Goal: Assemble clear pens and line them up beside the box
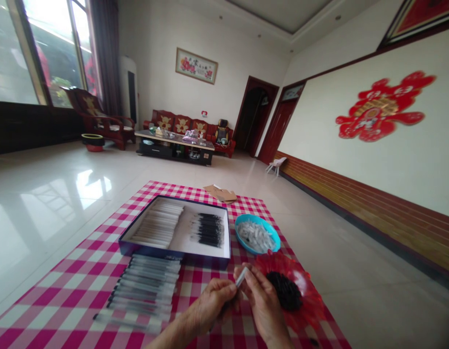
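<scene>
Both my hands meet above the front of the table, pinching a short whitish pen piece (pixel 241 277). My left hand (pixel 213 301) has thumb and fingers closed on its lower end. My right hand (pixel 260 295) grips its upper end between thumb and forefinger. Something dark below is mostly hidden by the fingers. Beside my left hand lies a row of clear pen barrels with dark ends (pixel 144 286). Nearest my right hand is a red, petal-edged dish (pixel 312 300) of small black parts (pixel 284 291). A blue bowl (pixel 239 238) behind it holds clear, cap-like pieces (pixel 255 234).
A shallow box (pixel 206 259) holds whitish tubes (pixel 157 224) on its left and thin black pieces (pixel 209 230) on its right. Torn cardboard (pixel 220 194) lies at the far edge of the checked tablecloth (pixel 82 276). Farther off stand a low table (pixel 173 145) and wooden sofa (pixel 162 118).
</scene>
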A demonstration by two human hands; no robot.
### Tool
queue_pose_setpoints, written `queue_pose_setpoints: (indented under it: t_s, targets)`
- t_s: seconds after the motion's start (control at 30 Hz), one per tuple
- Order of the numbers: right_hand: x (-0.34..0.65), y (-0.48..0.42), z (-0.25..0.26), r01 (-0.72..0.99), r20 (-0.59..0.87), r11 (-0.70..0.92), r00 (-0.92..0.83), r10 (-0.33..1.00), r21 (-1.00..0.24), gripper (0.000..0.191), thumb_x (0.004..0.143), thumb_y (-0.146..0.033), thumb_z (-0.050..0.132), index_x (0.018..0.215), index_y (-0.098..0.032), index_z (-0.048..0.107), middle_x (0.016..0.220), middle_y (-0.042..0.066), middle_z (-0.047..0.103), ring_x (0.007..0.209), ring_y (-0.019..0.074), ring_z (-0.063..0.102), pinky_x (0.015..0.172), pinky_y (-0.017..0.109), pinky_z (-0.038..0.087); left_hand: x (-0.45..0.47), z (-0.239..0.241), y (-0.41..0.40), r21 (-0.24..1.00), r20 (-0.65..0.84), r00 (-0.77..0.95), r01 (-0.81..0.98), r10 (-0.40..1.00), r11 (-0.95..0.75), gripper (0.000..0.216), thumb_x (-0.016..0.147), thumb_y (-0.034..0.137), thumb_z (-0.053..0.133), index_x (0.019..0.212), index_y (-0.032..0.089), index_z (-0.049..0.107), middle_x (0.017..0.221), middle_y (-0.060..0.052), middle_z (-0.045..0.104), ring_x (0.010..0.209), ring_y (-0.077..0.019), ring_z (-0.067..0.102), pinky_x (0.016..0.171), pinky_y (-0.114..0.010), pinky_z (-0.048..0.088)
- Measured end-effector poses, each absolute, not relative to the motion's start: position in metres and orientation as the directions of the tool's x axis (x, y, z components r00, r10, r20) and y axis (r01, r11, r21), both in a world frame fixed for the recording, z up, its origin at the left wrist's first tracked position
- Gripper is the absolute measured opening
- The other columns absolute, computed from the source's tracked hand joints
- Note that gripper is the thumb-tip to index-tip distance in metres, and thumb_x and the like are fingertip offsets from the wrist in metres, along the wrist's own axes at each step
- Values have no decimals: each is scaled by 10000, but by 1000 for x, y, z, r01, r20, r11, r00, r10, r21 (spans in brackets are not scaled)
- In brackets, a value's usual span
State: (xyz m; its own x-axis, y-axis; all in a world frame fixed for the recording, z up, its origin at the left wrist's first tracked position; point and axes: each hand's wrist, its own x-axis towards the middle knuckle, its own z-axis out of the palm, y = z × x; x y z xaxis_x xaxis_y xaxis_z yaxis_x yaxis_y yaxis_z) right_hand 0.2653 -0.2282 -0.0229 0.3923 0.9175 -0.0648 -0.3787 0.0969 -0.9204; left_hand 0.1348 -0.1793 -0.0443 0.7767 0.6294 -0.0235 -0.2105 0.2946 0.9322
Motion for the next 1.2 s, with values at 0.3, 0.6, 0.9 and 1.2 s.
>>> queue_pose_setpoints:
  t_s: [0.3, 0.6, 0.9, 1.2]
  targets:
    - [259, -226, -25, -332, -78, 88, 456, 887, -939, 387, 643, -431, 786, 916, -164, 721, 852, 98, 747, 837, 277, 697, 724, 379, 562, 138, -50, -177, 976, 174, 612, -5, 771, -217, 443, 879, 507, 409, 619, 161, 503, 497, 40, 419, 441, -75, 348, 435, -206, 246]
    - [247, -224, -26, -408, -96, 125, 480, 872, -905, 400, 649, -424, 785, 947, -167, 709, 882, 85, 748, 860, 260, 696, 752, 374, 562, 138, -57, -186, 686, 589, 381, 231, 713, -690, 270, 928, 210, 353, 831, 174, 602, 713, -52, 626, 630, -151, 592, 595, -231, 440]
    - [244, -221, -34, -412, -108, 129, 504, 857, -902, 382, 645, -432, 782, 919, -175, 711, 874, 78, 749, 867, 275, 693, 720, 380, 568, 134, -55, -185, 578, 561, 445, 393, 698, -715, 255, 900, 107, 325, 885, 193, 564, 758, -54, 610, 595, -147, 593, 500, -215, 428]
    - [240, -218, -40, -426, -133, 128, 531, 837, -896, 384, 652, -409, 778, 945, -172, 704, 946, 86, 744, 896, 278, 685, 708, 360, 566, 132, -54, -185, 439, 452, 526, 571, 720, -693, 234, 851, 48, 378, 913, 194, 549, 794, -46, 616, 572, -142, 585, 444, -215, 358]
